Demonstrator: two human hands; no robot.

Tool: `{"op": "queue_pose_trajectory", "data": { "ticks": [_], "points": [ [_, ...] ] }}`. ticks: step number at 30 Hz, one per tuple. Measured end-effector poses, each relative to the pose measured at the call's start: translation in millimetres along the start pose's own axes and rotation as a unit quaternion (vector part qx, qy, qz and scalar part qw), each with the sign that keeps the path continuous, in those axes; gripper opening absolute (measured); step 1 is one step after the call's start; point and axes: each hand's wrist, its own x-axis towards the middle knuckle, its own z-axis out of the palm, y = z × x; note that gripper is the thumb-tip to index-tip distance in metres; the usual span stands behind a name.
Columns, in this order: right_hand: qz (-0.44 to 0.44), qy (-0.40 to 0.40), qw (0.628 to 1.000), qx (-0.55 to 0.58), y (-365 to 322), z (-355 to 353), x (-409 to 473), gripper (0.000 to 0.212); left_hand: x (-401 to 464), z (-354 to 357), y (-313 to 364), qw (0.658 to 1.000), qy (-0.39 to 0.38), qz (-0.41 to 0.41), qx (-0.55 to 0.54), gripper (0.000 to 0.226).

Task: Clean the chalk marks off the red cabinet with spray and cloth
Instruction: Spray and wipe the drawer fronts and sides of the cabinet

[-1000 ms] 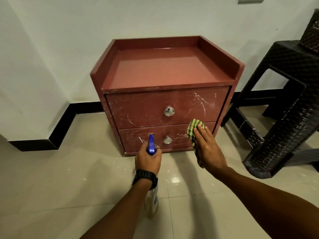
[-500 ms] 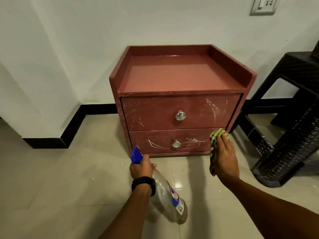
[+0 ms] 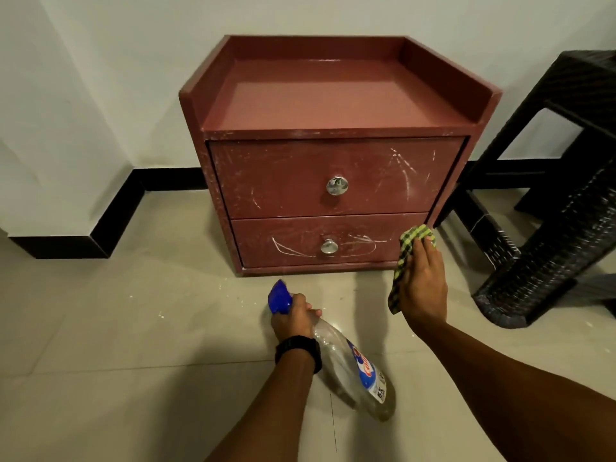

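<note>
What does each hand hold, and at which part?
The left hand grips the spray bottle at its neck, just under the blue nozzle. The right hand holds the green checked cloth under its fingers.

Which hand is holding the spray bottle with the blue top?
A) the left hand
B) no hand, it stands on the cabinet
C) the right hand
A: the left hand grips the neck of the spray bottle, while the right hand holds the checked cloth.
</note>
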Motion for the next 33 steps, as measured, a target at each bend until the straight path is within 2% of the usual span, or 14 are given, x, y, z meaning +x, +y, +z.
{"op": "queue_pose_trajectory", "data": {
  "ticks": [4, 9, 12, 19, 28, 33],
  "points": [
    [0.015, 0.015, 1.0, -0.007, 16, -4, 3, 0.05, -13, 23, -20, 0.999, -0.041, -0.011, 0.027, 0.003],
    [0.03, 0.025, 0.999, -0.006, 35, -14, 8, 0.049, -38, 51, -43, 0.994, -0.089, -0.022, 0.058, 0.012],
    [0.042, 0.035, 0.998, -0.009, 44, -20, 13, 0.048, -51, 65, -54, 0.99, -0.117, -0.038, 0.067, 0.006],
    [0.042, 0.034, 0.998, -0.021, 53, -32, 19, 0.048, -63, 91, -71, 0.984, -0.139, -0.063, 0.09, 0.005],
    [0.011, 0.007, 1.0, -0.007, 40, -18, 19, 0.048, -41, 86, -54, 0.988, -0.121, -0.024, 0.098, 0.013],
    [0.002, -0.002, 1.0, 0.011, 23, -3, 19, 0.047, -20, 62, -30, 0.992, -0.081, 0.013, 0.101, 0.01]
  ]
}}
